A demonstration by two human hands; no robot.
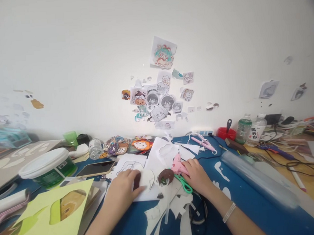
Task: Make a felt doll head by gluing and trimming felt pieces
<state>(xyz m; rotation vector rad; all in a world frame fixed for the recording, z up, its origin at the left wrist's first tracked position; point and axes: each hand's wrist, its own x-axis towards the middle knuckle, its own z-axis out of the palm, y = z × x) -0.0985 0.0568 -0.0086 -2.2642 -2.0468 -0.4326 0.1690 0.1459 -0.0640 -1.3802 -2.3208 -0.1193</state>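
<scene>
Fingers of the left hand (122,186) are bent narrowly around the near side of a rounded white paper piece (147,180), thumb low, at the middle of the table (254,200); those of the right hand (194,174) curl about a pink glue gun (178,164), their undersides hidden. Paper scraps (185,226) spread between the forearms toward the lower edge, overlapping a dark cable that is hard to trace. At left, a yellow sheet (32,226) with a cut-out hole runs off the frame. Green-handled scissors (187,187) lie just below the gun, beside a brown rounded piece (165,176); whether the hand touches them is unclear. Right of the right forearm, blue surface shows as far as a clear plastic roll (258,180), giving that arm some room; the left forearm has papers close beside it.

Beyond the left hand, a phone (96,168) lies near a green tub (61,172), whose white lid hides its contents. Farther back, a red bowl (222,133) holds a dark-handled tool (229,124), its lower end concealed by the rim. Two clear bottles (244,127) stand near it; what they contain is hard to make out. Along the wall side sits a translucent green cup (70,138), its inside indistinct. Paper drawings (164,54) cover the wall's middle.
</scene>
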